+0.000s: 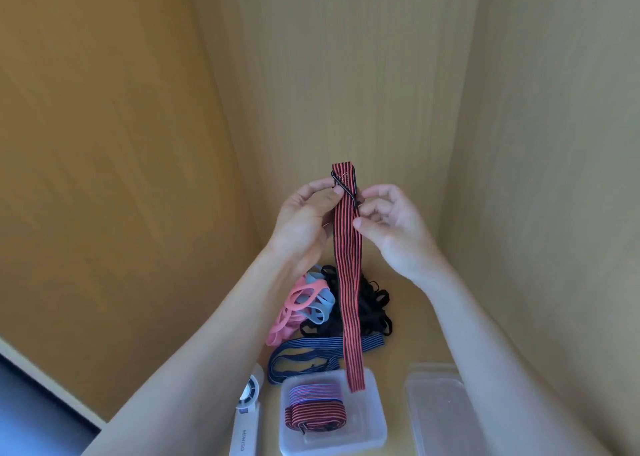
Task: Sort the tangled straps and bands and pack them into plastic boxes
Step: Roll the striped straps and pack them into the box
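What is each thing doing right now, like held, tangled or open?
Red strap, held up, hanging straight.
Left hand, pinches the strap's top.
Right hand, pinches the strap.
Blue strap, lying loose.
Black bands, tangled heap.
Pink bands, heaped together.
Left box, open, rolled straps inside.
Right box, looks empty.

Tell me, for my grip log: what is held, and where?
The left hand and right hand pinch the red-striped strap near its top, beside the clip.
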`<act>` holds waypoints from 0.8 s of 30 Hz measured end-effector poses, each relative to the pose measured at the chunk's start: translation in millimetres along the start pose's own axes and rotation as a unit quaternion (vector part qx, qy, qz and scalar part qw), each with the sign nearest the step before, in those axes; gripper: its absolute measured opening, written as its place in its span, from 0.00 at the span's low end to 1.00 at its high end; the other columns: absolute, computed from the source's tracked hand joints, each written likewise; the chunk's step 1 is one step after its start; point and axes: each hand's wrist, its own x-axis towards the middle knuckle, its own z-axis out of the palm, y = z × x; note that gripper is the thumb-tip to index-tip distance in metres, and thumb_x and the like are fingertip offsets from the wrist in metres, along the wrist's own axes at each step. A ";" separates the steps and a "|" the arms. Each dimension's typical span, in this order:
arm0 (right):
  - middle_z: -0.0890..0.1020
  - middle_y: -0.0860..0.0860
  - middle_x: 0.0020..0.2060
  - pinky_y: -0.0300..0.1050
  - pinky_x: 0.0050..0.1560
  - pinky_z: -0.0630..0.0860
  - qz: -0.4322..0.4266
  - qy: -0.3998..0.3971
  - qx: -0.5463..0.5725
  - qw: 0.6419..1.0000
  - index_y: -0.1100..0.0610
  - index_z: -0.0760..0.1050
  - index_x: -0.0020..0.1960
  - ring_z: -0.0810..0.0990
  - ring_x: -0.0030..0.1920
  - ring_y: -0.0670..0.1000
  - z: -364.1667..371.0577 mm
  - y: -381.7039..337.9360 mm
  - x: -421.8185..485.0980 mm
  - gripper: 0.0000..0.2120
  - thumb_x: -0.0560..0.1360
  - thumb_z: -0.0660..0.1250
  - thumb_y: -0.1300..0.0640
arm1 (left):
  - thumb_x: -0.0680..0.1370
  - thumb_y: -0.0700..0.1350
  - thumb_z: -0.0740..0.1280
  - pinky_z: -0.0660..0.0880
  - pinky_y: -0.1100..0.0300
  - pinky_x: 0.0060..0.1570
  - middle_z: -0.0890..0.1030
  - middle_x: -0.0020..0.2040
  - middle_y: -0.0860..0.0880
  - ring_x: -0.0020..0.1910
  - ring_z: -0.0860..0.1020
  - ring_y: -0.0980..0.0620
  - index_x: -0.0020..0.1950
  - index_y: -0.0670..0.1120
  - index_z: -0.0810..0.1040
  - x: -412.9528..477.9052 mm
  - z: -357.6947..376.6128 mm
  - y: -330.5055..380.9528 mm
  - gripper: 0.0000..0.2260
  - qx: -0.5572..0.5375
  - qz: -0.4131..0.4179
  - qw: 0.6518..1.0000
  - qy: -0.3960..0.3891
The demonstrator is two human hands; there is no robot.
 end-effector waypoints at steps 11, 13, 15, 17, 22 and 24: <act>0.85 0.45 0.35 0.32 0.36 0.74 -0.014 0.027 -0.034 0.999 0.44 0.79 0.52 0.82 0.36 0.40 -16.9 -28.3 33.6 0.03 0.81 0.68 0.52 | 0.77 0.32 0.70 0.81 0.48 0.55 0.83 0.57 0.37 0.51 0.84 0.42 0.61 0.34 0.76 11.4 22.8 14.3 0.13 0.058 0.062 0.996 -0.007; 0.86 0.48 0.39 0.31 0.37 0.73 -0.033 0.027 -0.045 0.998 0.45 0.81 0.49 0.82 0.37 0.40 -18.1 -30.1 35.5 0.05 0.81 0.68 0.53 | 0.77 0.32 0.71 0.81 0.50 0.54 0.83 0.55 0.39 0.51 0.84 0.43 0.57 0.37 0.78 13.8 22.8 15.9 0.09 0.058 0.072 0.996 -0.013; 0.86 0.48 0.41 0.30 0.38 0.73 -0.040 0.032 -0.057 0.997 0.46 0.82 0.47 0.82 0.39 0.40 -18.3 -29.2 37.2 0.06 0.81 0.68 0.53 | 0.77 0.33 0.71 0.80 0.52 0.54 0.83 0.54 0.41 0.50 0.84 0.44 0.57 0.38 0.77 16.7 22.0 16.3 0.10 0.064 0.074 0.995 -0.014; 0.86 0.43 0.40 0.29 0.39 0.72 -0.039 0.039 -0.056 0.997 0.45 0.83 0.46 0.81 0.40 0.37 -19.4 -28.7 38.2 0.07 0.80 0.69 0.53 | 0.78 0.36 0.71 0.79 0.53 0.55 0.82 0.56 0.42 0.52 0.84 0.48 0.62 0.39 0.75 17.2 19.2 13.8 0.13 0.085 0.049 0.995 -0.025; 0.87 0.52 0.46 0.27 0.38 0.74 -0.031 0.058 -0.011 0.998 0.54 0.84 0.49 0.82 0.41 0.37 -23.3 -23.8 41.6 0.07 0.81 0.68 0.55 | 0.84 0.40 0.61 0.71 0.50 0.69 0.81 0.64 0.46 0.65 0.78 0.51 0.69 0.37 0.74 13.8 11.0 -1.0 0.14 0.228 -0.038 0.965 -0.122; 0.86 0.55 0.49 0.27 0.41 0.75 -0.022 0.062 -0.028 0.997 0.57 0.84 0.50 0.81 0.44 0.39 -23.9 -20.4 43.3 0.08 0.81 0.68 0.54 | 0.85 0.40 0.60 0.71 0.50 0.70 0.83 0.63 0.46 0.65 0.79 0.52 0.67 0.39 0.77 12.2 9.9 -3.7 0.13 0.270 -0.031 0.954 -0.128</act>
